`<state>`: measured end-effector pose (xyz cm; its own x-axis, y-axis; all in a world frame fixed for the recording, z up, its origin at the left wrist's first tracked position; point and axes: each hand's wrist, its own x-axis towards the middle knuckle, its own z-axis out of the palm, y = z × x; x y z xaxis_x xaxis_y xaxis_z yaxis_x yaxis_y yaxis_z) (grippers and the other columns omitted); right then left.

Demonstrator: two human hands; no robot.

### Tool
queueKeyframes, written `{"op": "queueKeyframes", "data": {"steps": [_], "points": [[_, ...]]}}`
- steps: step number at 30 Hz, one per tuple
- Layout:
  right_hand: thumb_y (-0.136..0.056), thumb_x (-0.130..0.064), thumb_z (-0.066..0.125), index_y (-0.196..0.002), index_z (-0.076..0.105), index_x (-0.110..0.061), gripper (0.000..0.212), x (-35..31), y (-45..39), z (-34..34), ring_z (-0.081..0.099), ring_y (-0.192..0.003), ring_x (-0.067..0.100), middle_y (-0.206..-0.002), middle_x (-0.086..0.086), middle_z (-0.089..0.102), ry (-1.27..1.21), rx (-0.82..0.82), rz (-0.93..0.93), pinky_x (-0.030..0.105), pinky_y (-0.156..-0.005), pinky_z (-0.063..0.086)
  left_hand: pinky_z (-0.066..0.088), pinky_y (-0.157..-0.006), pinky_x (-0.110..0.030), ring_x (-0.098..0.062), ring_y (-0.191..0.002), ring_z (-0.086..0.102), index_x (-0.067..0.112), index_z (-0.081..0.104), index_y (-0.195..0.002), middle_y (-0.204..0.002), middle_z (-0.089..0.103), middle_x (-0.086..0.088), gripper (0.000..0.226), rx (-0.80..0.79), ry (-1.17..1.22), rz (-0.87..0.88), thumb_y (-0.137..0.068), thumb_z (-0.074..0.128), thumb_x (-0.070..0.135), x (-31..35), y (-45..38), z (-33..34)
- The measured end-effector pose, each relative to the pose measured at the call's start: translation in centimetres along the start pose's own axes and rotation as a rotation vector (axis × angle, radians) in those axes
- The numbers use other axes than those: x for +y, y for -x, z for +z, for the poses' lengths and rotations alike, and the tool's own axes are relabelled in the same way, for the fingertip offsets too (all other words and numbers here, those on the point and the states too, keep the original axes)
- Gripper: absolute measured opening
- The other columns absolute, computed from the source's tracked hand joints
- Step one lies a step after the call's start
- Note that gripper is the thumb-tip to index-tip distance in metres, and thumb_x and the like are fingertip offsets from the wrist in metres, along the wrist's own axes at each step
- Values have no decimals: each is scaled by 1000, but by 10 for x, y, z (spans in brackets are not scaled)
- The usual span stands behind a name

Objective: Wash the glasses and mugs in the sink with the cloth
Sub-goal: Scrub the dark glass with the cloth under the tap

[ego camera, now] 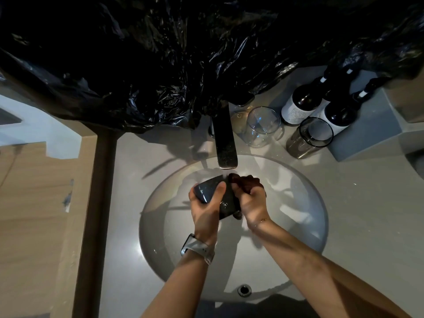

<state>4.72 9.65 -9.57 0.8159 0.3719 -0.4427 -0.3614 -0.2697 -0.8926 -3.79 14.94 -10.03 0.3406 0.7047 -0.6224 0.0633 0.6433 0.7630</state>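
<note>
- Over the middle of a round grey sink (298, 226), just under the spout of a dark flat tap (226, 143), two bare hands hold a dark mug (226, 203) between them.
- The left hand (206, 211) grips the mug from the left; its thumb lies curled across the mug's side and its fingers (195, 196) wrap round the far side, pressed against the glossy surface.
- A pale watch (198, 247) is strapped on the left wrist.
- The right hand (252, 203) is closed round a dark cloth (246, 182), its fingers curled and bunching the cloth against the right end of the mug. Whether the cloth reaches inside the mug cannot be told.
- The mug lies tilted, nearly on its side, above the basin and not touching it.
- On the pale bench (355, 203) behind the sink, right of the tap, stands a clear glass (262, 127); a second, dark-rimmed glass (308, 138) stands further right, apart from the first.
- Behind the glasses stand two dark bottles (302, 104) with white labels, side by side.
- Black crumpled plastic sheeting (172, 53) hangs over the whole back of the view.
- An overflow hole (244, 290) shows in the near wall of the sink.
- Wood-coloured panelling (34, 226) fills the left side.
</note>
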Motion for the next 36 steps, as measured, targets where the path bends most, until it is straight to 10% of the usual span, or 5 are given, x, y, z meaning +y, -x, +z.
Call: {"op": "queueKeyframes", "data": {"steps": [9,16,23,29,36], "points": [[-94,-9,58,-109,69,-7,18,-2,0,1,65,-100,29,-107,17,65,57,-92,-91,31,-84,54,31,-117,-50,-36,-130,53,4,56,-136,-135,58,-24,64,-259,220,-254,-96,50,53,15,-16,-10],[-101,-51,23,-110,63,-30,46,-7,26,-11,65,-83,-8,-95,-13,72,-232,-303,162,6,-64,47,59,-86,-45,-30,-101,72,12,60,-129,-113,72,-15,74,-40,44,-125,-72,76,56,18,-13,-6],[-100,-24,49,-112,60,-10,22,-13,-1,-16,64,-101,15,-108,10,67,12,-253,73,5,-77,46,59,-88,-39,-25,-101,72,15,53,-126,-116,71,-12,50,-7,115,-58,-83,77,25,11,9,2],[-91,-19,62,-108,67,-3,23,-21,-2,-19,70,-97,27,-102,15,74,-376,-287,392,32,-80,55,58,-91,-42,-24,-103,71,18,54,-125,-116,70,-10,50,-10,58,-12,-82,77,31,13,9,-3],[-98,-30,54,-100,68,-7,27,-16,-11,-5,68,-91,22,-91,9,72,118,-217,116,21,-78,51,59,-70,-24,-21,-101,69,17,46,-132,-116,68,-10,55,-35,0,21,-85,75,21,9,11,-5]]}}
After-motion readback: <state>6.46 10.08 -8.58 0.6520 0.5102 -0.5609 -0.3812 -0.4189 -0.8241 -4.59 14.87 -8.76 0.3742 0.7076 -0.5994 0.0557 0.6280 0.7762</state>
